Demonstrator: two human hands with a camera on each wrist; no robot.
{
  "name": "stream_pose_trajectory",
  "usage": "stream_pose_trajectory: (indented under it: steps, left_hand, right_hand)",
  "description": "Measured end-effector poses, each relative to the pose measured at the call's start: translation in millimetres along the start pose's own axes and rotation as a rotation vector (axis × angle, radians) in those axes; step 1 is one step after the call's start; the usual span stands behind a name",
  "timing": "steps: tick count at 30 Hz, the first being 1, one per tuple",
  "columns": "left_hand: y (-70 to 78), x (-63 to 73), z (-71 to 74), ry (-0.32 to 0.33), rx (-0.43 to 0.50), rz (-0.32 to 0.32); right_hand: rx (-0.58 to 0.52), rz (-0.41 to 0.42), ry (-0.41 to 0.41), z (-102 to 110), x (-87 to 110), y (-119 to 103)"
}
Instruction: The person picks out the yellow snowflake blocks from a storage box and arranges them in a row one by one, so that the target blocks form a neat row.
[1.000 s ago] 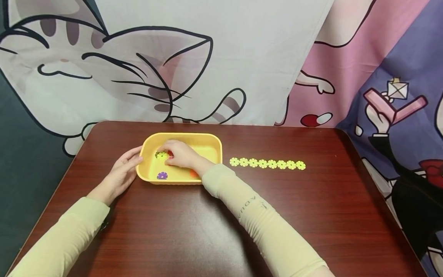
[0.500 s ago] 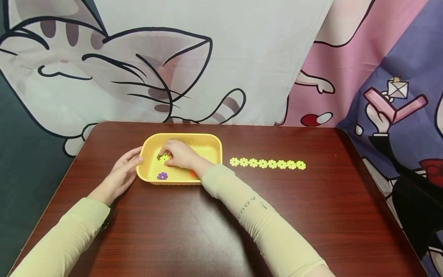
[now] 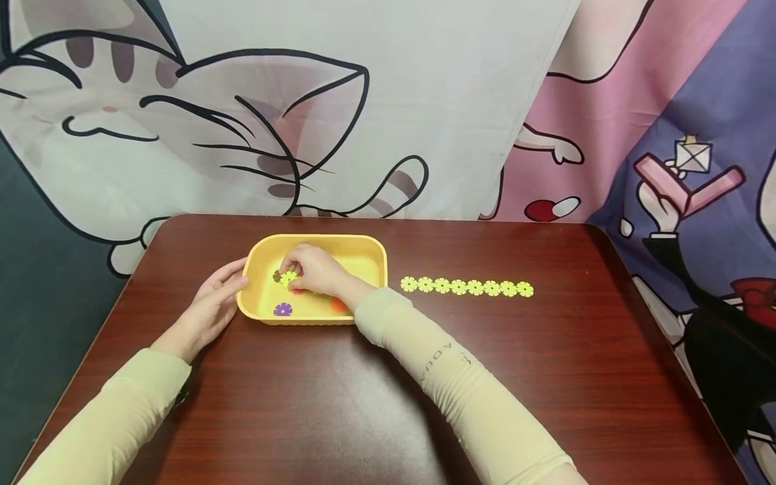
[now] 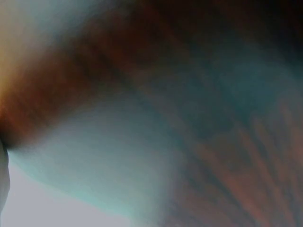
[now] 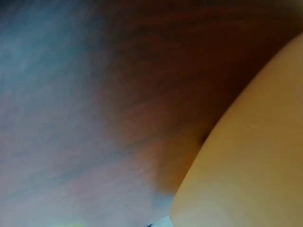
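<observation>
In the head view a yellow plastic tray (image 3: pixel 370 269) sits on the table's far left part. My left hand (image 3: pixel 212 302) holds its left end, thumb at the rim and fingers along the outside. Inside the tray my right hand (image 3: pixel 318 271) has its fingertips and thumb on a yellow flower-shaped piece (image 3: pixel 288 278), pinching it by the edges. A purple flower piece (image 3: pixel 282 309) lies near the tray's front wall. An orange piece (image 3: pixel 338 305) shows partly beside the right wrist. Bits of pink and dark pieces peek out around the fingers; the rest is hidden by the hand.
To the right of the tray, a straight row of several yellow flower pieces (image 3: pixel 467 287) lies on the dark brown table (image 3: pixel 315 404). A cat-print cloth (image 3: pixel 448 101) hangs behind the table. Both wrist views are blurred; the right one shows the tray's wall (image 5: pixel 251 156) close up.
The yellow flower piece has shifted slightly right with my right fingers, which have drawn closer around it. A red piece seen by the fingers earlier is covered; pink now shows below. My left hand stays put.
</observation>
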State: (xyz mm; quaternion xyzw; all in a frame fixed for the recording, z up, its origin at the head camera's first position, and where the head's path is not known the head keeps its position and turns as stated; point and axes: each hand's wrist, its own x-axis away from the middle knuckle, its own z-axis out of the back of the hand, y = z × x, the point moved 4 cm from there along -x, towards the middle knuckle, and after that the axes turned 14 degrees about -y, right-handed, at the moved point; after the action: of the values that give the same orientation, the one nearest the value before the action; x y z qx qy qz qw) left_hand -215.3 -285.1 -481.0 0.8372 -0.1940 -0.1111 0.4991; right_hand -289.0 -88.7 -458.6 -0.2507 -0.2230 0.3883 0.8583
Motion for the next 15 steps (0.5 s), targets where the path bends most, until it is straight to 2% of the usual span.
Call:
stream_pose_trajectory:
  steps: [10, 15]
  left_hand:
    - [0.0, -0.5, -0.5, -0.014, 0.010, -0.001]
    - [0.4, -0.8, -0.6, -0.009, 0.009, 0.006]
  right_hand:
    - [-0.191, 0.013, 0.007, 7.8, 6.1, -2.2]
    - [-0.221, 0.035, 0.005, 17.5, 14.7, -5.4]
